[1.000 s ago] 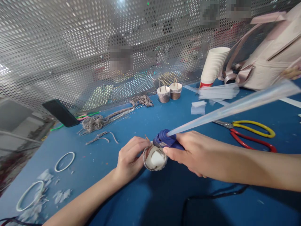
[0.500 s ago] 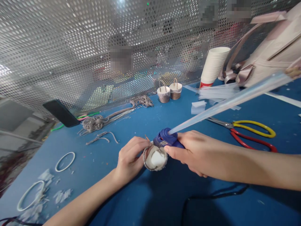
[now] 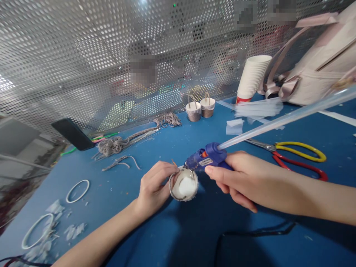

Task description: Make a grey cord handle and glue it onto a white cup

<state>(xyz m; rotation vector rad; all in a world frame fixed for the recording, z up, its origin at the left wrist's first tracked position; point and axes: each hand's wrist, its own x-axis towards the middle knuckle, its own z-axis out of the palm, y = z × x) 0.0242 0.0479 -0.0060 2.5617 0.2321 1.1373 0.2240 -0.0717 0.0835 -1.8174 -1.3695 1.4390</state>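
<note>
My left hand (image 3: 157,181) is closed on the left side of a small paper-cup basket (image 3: 187,187). The basket has a white inside and a cord-like edge, and its opening faces me. In my right hand (image 3: 235,178) is a blue hot glue gun (image 3: 207,157), gripped by its handle. A long clear glue stick (image 3: 267,128) runs out of its back end toward the upper right. The gun's nozzle is at the basket's far rim, close to my left fingertips; whether it touches cannot be made out.
Two small handled baskets (image 3: 194,111) stand by the perforated metal screen (image 3: 97,66). Scissors (image 3: 299,152) lie right, near stacked paper cups (image 3: 253,78) and a bag (image 3: 319,70). Twine (image 3: 111,144), a phone (image 3: 72,134) and white rings (image 3: 78,191) are left. A black cable (image 3: 250,233) lies in front.
My right hand and the glue gun have drawn back to the right, showing more of the gun and the basket's rim. My left hand and the basket stay nearly still.
</note>
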